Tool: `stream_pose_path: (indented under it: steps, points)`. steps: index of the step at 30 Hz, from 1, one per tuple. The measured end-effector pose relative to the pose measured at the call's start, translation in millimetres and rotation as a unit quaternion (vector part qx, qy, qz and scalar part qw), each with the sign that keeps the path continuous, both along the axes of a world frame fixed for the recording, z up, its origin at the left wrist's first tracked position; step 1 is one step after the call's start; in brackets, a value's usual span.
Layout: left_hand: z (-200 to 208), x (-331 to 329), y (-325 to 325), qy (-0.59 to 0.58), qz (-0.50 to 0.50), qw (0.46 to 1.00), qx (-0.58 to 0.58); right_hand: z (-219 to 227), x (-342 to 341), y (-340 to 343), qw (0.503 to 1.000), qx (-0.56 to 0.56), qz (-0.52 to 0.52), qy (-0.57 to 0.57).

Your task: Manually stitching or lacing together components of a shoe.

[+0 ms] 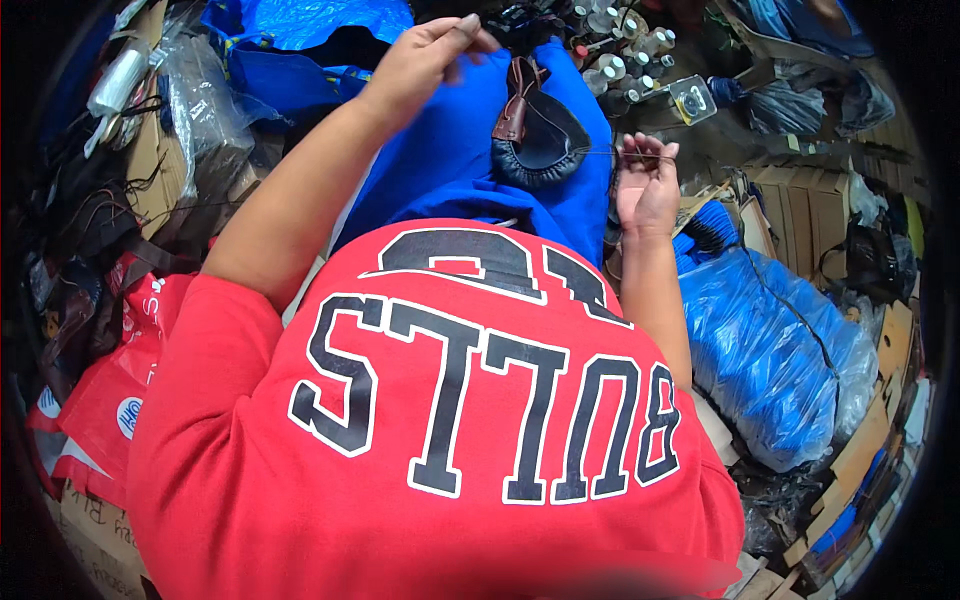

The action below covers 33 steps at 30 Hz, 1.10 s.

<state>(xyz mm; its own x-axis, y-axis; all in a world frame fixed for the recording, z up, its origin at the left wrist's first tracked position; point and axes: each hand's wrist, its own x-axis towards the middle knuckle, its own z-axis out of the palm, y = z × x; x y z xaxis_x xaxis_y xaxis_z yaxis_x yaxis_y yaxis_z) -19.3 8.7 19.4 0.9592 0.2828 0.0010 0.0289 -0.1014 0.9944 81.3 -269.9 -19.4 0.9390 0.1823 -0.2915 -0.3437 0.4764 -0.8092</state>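
Note:
Between my knees, on blue trousers, rests a black shoe upper (543, 168) with a gathered, puckered edge. A brown leather piece with a thin lace (512, 115) lies across its far left side. From the edge of the upper a thin dark thread (605, 152) runs rightward to my right hand (648, 190), which pinches it between thumb and finger, palm up. My left hand (435, 62) is raised to the upper left of the shoe, its thumb and forefinger pressed together. Whatever is between those fingertips is too small to make out.
Several small bottles (625, 55) stand ahead to the right, near a clear container (692, 100). A blue bag (300, 50) lies at the far left. Blue items in clear plastic (765, 350) sit at my right, and a red bag (110, 400) at my left. Cardboard (800, 210) is stacked rightward.

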Motion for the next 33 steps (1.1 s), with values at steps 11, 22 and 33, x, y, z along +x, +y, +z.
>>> stream_pose_path:
  steps: [11,22,33]
  points:
    - [-13.3,15.5,4.2,0.064,-0.067,0.869,-0.486,23.8,-32.2,-23.9,0.959,0.157,0.236,0.019]
    - [4.8,-28.0,39.5,-0.053,0.043,0.891,0.448,27.3,-0.1,-108.2,0.85,-0.462,0.195,-0.161]
    - [-13.5,-18.3,-68.8,-0.119,-0.253,0.84,0.464,80.1,-4.0,13.7,0.656,-0.502,0.508,-0.244]
